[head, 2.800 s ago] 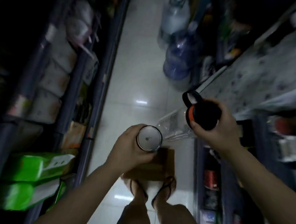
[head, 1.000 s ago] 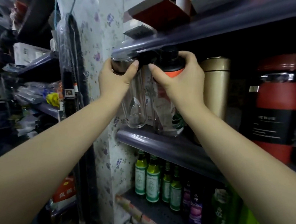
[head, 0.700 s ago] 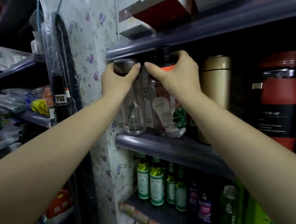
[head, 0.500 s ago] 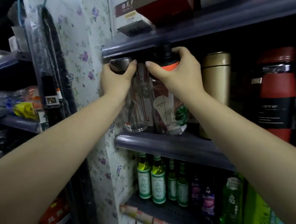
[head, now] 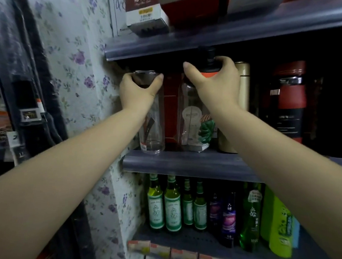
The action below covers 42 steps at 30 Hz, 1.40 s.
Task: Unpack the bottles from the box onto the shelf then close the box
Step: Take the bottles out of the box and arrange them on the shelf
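Clear plastic is catching the dim light on two bottles standing upright at the left end of a grey shelf [head: 187, 164], close to its front edge. The left hand [head: 138, 91] is gripping the slim clear bottle [head: 152, 130] near its top, thumb and fingers [head: 159, 78] curling round the neck just under the lid. This bottle is standing nearest the shelf's left end, beside a wall covered in floral paper [head: 80, 74]. The right hand [head: 215, 83] is wrapping over the shoulder of the wider clear bottle [head: 191, 124], which is wearing a black cap [head: 208, 58] above an orange ring; the thumb is lying across the front while the other fingers are reaching round the far side. A printed leaf label is showing on its lower half. The two bottles are standing just beside each other, with a red carton [head: 171, 109] showing between and behind them. A gold flask [head: 243, 82] is standing just to the right, and a red and black flask [head: 289, 103] is standing further along. On the shelf below, green glass bottles [head: 164, 205] are lining up in a row.
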Tool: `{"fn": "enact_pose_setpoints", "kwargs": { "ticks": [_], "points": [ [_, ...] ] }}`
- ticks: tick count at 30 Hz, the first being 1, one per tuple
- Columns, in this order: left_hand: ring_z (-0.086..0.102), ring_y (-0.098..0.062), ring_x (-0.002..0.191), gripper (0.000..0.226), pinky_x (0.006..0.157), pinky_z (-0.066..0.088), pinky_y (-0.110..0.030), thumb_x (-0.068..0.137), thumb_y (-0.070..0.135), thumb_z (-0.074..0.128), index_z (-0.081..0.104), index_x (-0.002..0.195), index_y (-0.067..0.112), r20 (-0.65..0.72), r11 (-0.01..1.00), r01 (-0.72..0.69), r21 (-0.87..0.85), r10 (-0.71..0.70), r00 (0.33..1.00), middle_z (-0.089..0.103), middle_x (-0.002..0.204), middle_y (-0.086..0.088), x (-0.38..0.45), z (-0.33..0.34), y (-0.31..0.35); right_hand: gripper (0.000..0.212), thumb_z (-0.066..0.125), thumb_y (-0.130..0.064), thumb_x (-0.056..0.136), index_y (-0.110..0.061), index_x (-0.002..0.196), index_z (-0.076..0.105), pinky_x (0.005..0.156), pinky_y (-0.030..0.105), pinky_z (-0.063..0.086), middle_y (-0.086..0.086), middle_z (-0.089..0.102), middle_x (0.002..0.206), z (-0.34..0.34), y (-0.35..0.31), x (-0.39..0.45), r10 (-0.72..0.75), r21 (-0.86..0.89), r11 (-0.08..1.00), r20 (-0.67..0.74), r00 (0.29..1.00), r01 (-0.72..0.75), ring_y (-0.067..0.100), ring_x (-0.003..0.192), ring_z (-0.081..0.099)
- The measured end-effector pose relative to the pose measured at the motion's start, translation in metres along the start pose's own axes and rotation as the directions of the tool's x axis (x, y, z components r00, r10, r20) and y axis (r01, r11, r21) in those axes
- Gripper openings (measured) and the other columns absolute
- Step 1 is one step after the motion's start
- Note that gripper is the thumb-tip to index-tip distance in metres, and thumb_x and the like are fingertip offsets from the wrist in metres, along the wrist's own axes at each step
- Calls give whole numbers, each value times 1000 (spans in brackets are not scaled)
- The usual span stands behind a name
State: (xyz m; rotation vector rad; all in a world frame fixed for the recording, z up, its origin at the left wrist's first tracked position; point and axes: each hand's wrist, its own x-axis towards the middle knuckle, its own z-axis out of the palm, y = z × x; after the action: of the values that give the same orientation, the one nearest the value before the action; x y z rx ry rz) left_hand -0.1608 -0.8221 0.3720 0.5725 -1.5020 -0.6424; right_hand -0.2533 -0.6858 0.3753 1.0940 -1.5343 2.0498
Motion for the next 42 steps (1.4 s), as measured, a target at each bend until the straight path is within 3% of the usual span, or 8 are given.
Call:
{"fn": "enact_pose_setpoints", "kwargs": {
  "ticks": [4,6,12,15,20,33,38,42],
  "points": [
    [58,-14,102,62,80,41,-20,70,50,75,54,115,12,32,1000,-18,17,17,999,62,114,-1,5,6,-1,58,77,-47,72,-11,113,57,71,5,44,-8,62,102,-4,8,5,109,46,993,-64,992,-106,1,92,59],
    [58,-16,105,66,79,39,-20,71,51,74,52,119,11,50,999,-8,40,6,999,61,118,-3,8,9,-3,63,76,-51,70,-8,112,57,82,22,49,0,63,108,3,6,10,123,-6,992,-31,992,-123,14,100,60],
    [54,-23,114,71,80,36,-22,79,53,65,44,128,5,84,994,57,94,-65,994,55,127,-9,20,6,-13,48,62,-54,83,-8,80,47,38,18,32,-4,42,67,21,-7,34,168,-284,953,207,964,-105,5,55,41],
    [52,-27,117,74,81,35,-22,83,56,59,41,129,2,134,986,52,160,-73,988,53,130,-14,24,8,-14,50,59,-55,85,-8,71,51,42,16,35,-3,50,64,35,-11,43,161,-387,921,315,935,-28,8,55,47],
    [51,-29,116,75,69,30,-16,86,57,53,38,129,-3,140,977,40,207,-70,988,53,129,-18,27,12,-18,73,71,-45,72,-2,126,47,93,37,51,14,56,123,52,0,44,183,-388,921,375,909,-26,29,112,58],
    [51,-36,115,71,85,41,-34,85,53,57,35,120,-4,79,965,14,262,-36,996,48,127,-25,27,21,-23,83,63,-61,77,-11,136,30,99,49,38,17,37,137,54,8,18,62,-546,831,285,956,109,41,127,38],
    [43,-24,124,73,87,30,-21,88,51,55,22,131,2,254,981,44,188,-92,963,41,138,-15,23,4,-27,91,60,-59,81,-16,148,15,103,45,35,19,30,144,49,14,11,84,-373,928,273,958,25,41,131,35],
    [36,-29,135,97,105,34,-34,87,48,59,-4,148,7,459,958,154,240,-252,852,33,150,-12,8,-13,-49,105,63,-67,73,-30,151,3,107,36,34,14,28,150,31,29,-1,130,-122,988,283,950,-99,30,132,40]
  ]
}}
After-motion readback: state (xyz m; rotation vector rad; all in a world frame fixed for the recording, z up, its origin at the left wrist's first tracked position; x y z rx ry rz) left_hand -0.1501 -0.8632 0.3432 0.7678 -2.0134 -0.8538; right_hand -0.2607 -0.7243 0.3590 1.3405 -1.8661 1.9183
